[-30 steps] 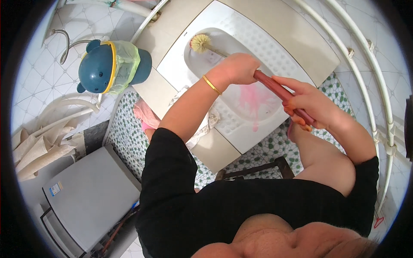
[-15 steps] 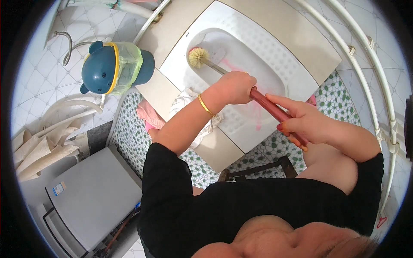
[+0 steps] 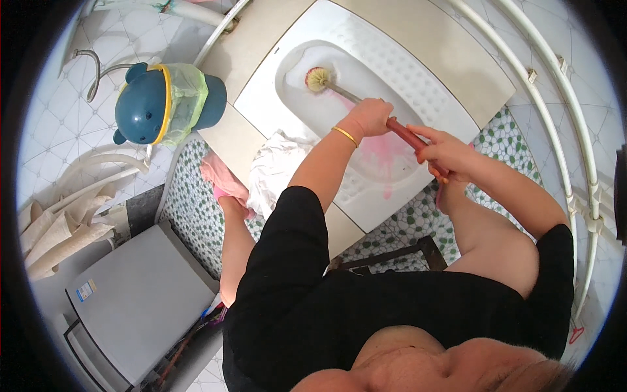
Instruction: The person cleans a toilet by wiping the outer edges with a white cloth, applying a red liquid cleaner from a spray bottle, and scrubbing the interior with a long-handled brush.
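White ceramic squat pan [image 3: 418, 72], set flush in a tan floor slab, seen from the head view above. Toilet brush [image 3: 366, 104] laid diagonally across the bowl: pale bristle head in the far upper-left end of the basin, red handle running down and right. Left hand [image 3: 369, 116], gold bangle [image 3: 343, 136] at the wrist, clenched round the handle at its upper part. Right hand [image 3: 445, 150] clenched round the lower end of the same handle, thumb lying along it. Pink liquid [image 3: 385, 153] spread over the near basin wall, just below both hands.

Compared with half a second ago: bristle head further up the bowl, nearer the far rim; both hands shifted the same way along the pan; grip unchanged, both fists shut on the handle. Compared with one second ago: same direction of travel, brush head again deeper into the far end.

Blue lidded bin [image 3: 160, 101] with a pale green liner, left of the pan, well apart from the brush. White cloth [image 3: 277, 173] and pink cloth [image 3: 222, 179] on the pebble-pattern floor [image 3: 189, 202] beside the pan's near-left corner, possibly touching its edge; contact hidden by the left forearm. Grey cabinet [image 3: 134, 304] at lower left. White pipes [image 3: 555, 98] curving along the right wall.
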{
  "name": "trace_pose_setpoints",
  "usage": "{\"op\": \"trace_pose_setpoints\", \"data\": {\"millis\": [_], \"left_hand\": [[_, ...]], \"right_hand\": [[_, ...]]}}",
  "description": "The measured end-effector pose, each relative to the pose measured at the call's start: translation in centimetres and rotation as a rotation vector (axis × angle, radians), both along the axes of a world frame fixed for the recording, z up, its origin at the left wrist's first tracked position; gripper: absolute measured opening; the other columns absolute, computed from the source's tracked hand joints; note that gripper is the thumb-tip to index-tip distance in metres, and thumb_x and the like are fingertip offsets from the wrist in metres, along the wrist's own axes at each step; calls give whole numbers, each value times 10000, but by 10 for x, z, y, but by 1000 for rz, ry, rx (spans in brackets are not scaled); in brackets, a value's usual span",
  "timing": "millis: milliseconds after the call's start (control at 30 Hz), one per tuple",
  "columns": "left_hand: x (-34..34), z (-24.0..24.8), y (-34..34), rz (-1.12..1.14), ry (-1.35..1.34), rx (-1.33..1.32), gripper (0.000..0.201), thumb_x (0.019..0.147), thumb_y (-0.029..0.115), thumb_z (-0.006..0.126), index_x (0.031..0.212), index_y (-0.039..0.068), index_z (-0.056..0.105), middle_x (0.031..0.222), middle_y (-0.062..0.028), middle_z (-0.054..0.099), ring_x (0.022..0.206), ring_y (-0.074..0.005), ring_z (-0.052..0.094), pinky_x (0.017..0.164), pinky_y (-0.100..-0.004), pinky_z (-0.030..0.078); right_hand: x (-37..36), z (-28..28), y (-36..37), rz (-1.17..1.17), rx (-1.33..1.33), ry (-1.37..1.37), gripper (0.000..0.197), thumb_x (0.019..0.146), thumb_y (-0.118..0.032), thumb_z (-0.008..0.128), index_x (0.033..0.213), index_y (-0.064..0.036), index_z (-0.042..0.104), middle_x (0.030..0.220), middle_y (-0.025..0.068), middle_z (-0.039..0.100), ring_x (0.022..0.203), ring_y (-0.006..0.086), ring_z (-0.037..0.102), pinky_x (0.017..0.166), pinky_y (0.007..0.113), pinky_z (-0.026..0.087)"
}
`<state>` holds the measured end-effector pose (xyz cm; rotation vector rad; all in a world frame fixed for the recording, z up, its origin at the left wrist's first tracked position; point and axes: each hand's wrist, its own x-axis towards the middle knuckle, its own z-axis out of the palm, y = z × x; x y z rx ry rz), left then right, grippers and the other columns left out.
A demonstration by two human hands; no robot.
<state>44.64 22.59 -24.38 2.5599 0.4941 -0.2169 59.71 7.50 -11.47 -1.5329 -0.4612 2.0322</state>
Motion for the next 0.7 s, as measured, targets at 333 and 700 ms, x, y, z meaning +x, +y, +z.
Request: {"op": "trace_pose_setpoints", "data": {"millis": [333,700], "left_hand": [[1,58,11,304,-15,86,351,777,404,624,703,62,598,754,-177,624,732,-347,606,678,-434,490],[77,146,-92,513,-225,-146,409,732,407,618,677,1,635,661,-197,613,659,-372,612,618,-420,503]], "right_hand": [[10,46,3,-142,744,-507,249,774,-64,515,977,-61,657,780,4,591,568,49,440,506,190,352],[70,158,-11,-539,907,-801,289,820,-87,513,1103,-30,507,694,118,641,376,71,440,340,200,333]]}}
